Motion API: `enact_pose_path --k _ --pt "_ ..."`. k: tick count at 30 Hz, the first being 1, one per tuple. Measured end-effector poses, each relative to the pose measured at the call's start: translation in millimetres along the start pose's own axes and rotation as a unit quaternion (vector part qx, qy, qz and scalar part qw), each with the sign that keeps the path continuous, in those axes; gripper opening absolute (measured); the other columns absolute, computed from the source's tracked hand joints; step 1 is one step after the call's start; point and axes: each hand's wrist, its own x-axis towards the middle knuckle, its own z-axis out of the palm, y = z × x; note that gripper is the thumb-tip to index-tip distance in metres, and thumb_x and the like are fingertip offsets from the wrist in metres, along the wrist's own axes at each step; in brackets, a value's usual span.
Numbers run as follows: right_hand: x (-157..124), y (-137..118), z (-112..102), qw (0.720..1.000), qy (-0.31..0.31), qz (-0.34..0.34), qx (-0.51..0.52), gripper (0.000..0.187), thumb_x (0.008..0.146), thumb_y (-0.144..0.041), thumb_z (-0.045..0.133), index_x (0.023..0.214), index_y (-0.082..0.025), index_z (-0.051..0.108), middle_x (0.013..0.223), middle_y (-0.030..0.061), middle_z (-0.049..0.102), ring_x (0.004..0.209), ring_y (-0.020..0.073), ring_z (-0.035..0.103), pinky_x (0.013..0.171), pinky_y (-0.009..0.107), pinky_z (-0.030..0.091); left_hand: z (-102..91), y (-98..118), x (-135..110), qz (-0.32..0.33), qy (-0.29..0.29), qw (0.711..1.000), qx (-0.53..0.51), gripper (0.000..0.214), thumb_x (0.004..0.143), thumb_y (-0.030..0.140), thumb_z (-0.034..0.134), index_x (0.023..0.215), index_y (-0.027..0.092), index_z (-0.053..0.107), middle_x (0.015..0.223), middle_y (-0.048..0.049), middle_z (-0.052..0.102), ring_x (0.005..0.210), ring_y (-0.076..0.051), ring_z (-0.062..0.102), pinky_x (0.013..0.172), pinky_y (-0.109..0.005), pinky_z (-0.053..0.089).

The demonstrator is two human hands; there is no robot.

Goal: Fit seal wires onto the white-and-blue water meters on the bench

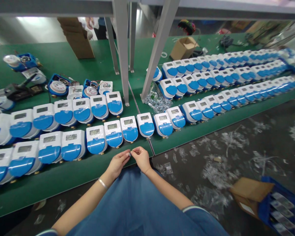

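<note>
My left hand (118,163) and my right hand (141,158) meet at the front edge of the green table (64,177), fingertips pinched together on one tiny dark part (130,153) between them. The part is too small to name. Just beyond the hands stands a row of white meters with blue flip covers; the nearest ones are a meter (113,133) and its neighbour (129,128). More rows of the same meters run off to the left (49,147) and far right (226,85).
Grey frame legs (123,59) rise from the table's middle. A heap of clear plastic bags (156,98) lies by them, with open blue meter bodies (57,86) at back left and a cardboard box (184,47) behind. Plastic scraps litter the floor; a box of parts (267,200) sits at right.
</note>
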Motion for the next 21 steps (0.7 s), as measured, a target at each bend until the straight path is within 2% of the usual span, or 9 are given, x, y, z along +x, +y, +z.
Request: enact_pose_path --k 4,6,8,12,17,21 --pt "6 9 1 0.998 -0.014 0.04 0.047 0.025 0.064 -0.026 0.067 0.085 -0.018 0.055 0.069 -0.0001 0.067 0.067 0.0163 0.065 0.068 0.027 0.049 -4.4 -5 5 -0.081 0.006 0.996 -0.048 0.008 0.076 0.004 0.064 0.079 0.011 0.068 0.081 -0.0077 0.071 0.077 -0.012 0.066 0.076 -0.019 0.054" --pt "10 13 1 0.997 -0.028 0.055 0.04 0.024 0.064 -0.025 0.067 0.083 -0.018 0.055 0.067 -0.0007 0.066 0.065 0.0159 0.064 0.067 0.027 0.049 -7.7 -8 9 -0.125 -0.002 0.991 -0.055 0.006 0.079 0.008 0.063 0.075 0.01 0.067 0.073 -0.0071 0.069 0.066 -0.01 0.065 0.065 -0.016 0.055" --pt "13 16 0 0.998 -0.037 0.057 0.014 0.019 0.063 -0.024 0.066 0.079 -0.018 0.056 0.065 -0.0011 0.066 0.064 0.0157 0.064 0.065 0.027 0.049 -11.3 -10 13 -0.143 -0.007 0.988 -0.051 0.007 0.08 0.009 0.061 0.075 0.009 0.067 0.069 -0.0066 0.067 0.059 -0.008 0.062 0.057 -0.014 0.053" --pt "18 13 -5 0.997 -0.046 0.062 -0.029 0.021 0.063 -0.025 0.067 0.08 -0.018 0.056 0.065 -0.0003 0.067 0.065 0.0165 0.065 0.066 0.028 0.05 -17.2 -9 17 -0.143 -0.008 0.989 -0.024 0.006 0.078 0.006 0.063 0.078 0.01 0.068 0.072 -0.0071 0.068 0.064 -0.009 0.064 0.062 -0.015 0.054" --pt "24 2 -10 0.989 -0.087 0.117 0.032 0.018 0.082 -0.035 0.048 0.078 -0.019 0.054 0.061 0.0026 0.068 0.064 0.017 0.067 0.06 0.028 0.051 -16.4 1 15 -0.144 -0.016 0.989 0.039 0.004 0.073 0.01 0.07 0.076 0.011 0.068 0.069 -0.0064 0.067 0.061 -0.01 0.064 0.063 -0.018 0.055" --pt "27 6 -9 0.995 -0.07 0.077 -0.006 0.018 0.076 -0.033 0.055 0.071 -0.018 0.062 0.072 0.0036 0.071 0.071 0.0167 0.066 0.062 0.026 0.05 -9.8 7 18 -0.148 -0.028 0.988 0.034 0.004 0.072 0.01 0.07 0.076 0.01 0.067 0.071 -0.0069 0.068 0.063 -0.011 0.065 0.066 -0.019 0.056"
